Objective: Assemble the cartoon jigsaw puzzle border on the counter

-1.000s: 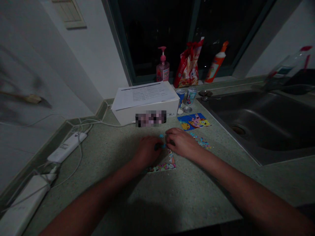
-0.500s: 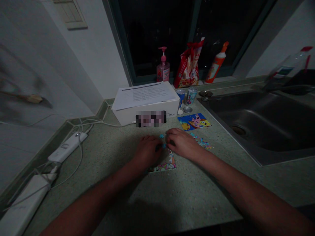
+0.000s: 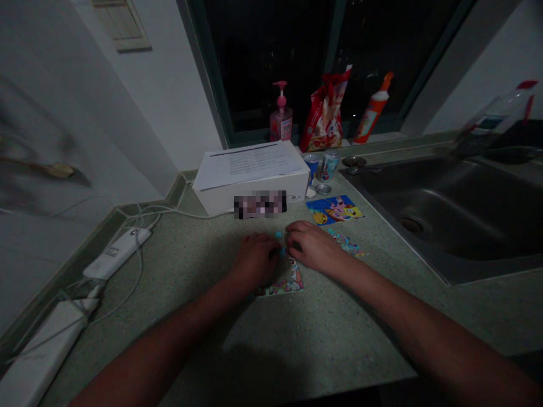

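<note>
My left hand (image 3: 255,257) is closed, its fingertips at a small light-blue jigsaw puzzle piece (image 3: 282,251). Facing it, my right hand (image 3: 313,244) has curled fingers pressed at the right side of the same small blue pieces. Another blue piece (image 3: 279,234) shows between the two hands. Below them lies a partly joined jigsaw puzzle (image 3: 292,282), its colourful border visible at the bottom and right; my left hand hides its left part. Loose puzzle pieces (image 3: 348,246) lie in a heap beyond my right wrist.
A blue cartoon picture card (image 3: 336,210) lies behind the heap. A white box (image 3: 254,191) with a printed sheet stands at the back, beside two cans (image 3: 329,165). The steel sink (image 3: 449,277) is at right; white power strips (image 3: 116,254) and cables run along the left.
Both hands stay almost in place. The fingers of my left hand shift very slightly around the blue pieces.
</note>
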A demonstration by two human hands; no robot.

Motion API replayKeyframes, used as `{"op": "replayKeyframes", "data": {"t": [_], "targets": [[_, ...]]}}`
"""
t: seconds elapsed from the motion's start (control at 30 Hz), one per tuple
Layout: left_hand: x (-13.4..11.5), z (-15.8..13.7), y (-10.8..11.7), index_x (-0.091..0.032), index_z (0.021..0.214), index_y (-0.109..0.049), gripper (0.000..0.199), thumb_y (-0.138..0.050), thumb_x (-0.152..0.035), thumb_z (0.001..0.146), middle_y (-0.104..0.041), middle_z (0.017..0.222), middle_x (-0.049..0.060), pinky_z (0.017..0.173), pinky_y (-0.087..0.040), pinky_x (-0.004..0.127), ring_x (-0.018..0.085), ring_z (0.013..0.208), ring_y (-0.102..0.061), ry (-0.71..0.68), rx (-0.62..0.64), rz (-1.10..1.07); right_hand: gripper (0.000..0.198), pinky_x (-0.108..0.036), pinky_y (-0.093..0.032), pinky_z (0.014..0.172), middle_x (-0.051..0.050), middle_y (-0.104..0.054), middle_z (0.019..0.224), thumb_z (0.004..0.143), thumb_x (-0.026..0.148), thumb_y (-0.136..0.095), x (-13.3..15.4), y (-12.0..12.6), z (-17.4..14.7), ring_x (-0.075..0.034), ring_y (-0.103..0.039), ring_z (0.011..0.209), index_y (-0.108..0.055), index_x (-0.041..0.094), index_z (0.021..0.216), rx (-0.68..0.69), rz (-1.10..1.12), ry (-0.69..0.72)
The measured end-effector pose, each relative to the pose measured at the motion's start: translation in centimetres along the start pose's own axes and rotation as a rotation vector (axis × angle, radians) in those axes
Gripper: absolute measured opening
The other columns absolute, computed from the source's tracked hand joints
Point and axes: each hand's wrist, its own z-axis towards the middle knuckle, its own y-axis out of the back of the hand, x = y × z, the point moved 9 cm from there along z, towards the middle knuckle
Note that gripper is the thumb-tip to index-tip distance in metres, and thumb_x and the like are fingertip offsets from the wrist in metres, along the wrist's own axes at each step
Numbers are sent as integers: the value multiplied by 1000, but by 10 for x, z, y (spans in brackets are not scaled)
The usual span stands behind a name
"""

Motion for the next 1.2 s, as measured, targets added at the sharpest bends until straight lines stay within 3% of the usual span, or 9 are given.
{"op": "replayKeyframes", "data": {"t": [0.63,0.83,1.0,1.2], "targets": [[5,1,3,-25,114,-86,21,-70,-20,101,-83,116,8,106,-54,52,32,115,-73,-24,-51,-21,11,-45,-58,102,-12,-79,117,93,12,-79,1,1,1,-30,-73,114,-80,22,89,-2,2,20],[51,-4,34,-27,110,-85,20,-68,-23,100,-85,114,7,105,-57,49,30,112,-76,54,-166,-53,14,-44,-59,102,-14,-79,119,99,12,-71,0,8,-1,-30,-74,113,-80,21,92,-21,-46,-16],[94,-34,44,-24,108,-84,25,-62,-27,98,-84,110,9,103,-60,48,30,108,-77,89,-160,-73,13,-48,-59,107,-16,-78,123,101,13,-70,-1,7,0,-33,-73,118,-81,18,101,-74,-51,-12],[117,-58,49,-25,110,-82,29,-58,-34,98,-83,112,10,105,-60,51,31,110,-76,100,-249,-116,15,-54,-57,113,-18,-77,132,101,21,-75,-3,1,10,-35,-71,125,-83,17,113,-162,-49,-17]]}}
